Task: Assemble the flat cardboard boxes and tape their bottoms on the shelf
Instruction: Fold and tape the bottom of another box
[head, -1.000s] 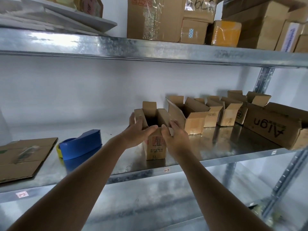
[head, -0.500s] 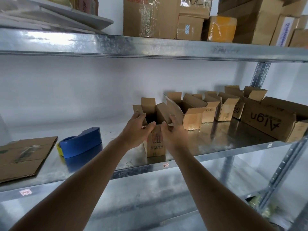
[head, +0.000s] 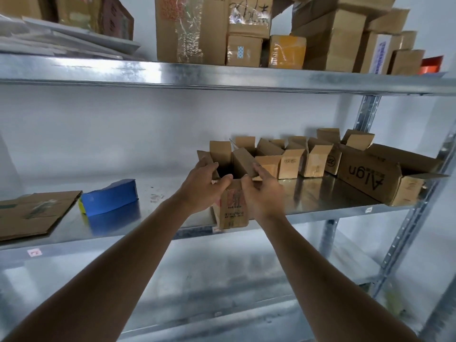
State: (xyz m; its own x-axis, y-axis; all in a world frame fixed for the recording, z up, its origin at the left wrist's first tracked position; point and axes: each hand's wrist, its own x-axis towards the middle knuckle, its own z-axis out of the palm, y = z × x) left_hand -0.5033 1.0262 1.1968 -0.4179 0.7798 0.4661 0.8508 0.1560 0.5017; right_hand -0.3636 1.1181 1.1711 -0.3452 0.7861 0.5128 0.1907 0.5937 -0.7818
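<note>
— What do the hands have, there in the middle of the frame?
— A small cardboard box (head: 233,206), upright at the front edge of the metal shelf (head: 320,193), top flaps standing open. The left hand (head: 202,187) curls over its left rim, thumb on the near edge; the right hand (head: 262,193) grips the right side, fingers up on the right flap. The two hands sit close together, both clamped on that box.
— Anything inside it?
— Only a dark interior shows; I cannot tell what, if anything, lies in it.
— And to the right?
— A row of assembled small boxes (head: 291,161) along the back, flaps open, insides hidden from this angle. Beyond them, at the right end, a larger open carton (head: 370,176) printed "Align", upside down.
— On the left?
— A blue tape dispenser (head: 108,197) lies on the shelf, and at the left edge of the frame a flattened cardboard sheet (head: 34,213).
— Up top?
— The upper shelf (head: 222,75) carries closed, taped cartons (head: 192,28) and a yellow-wrapped parcel (head: 287,51).
</note>
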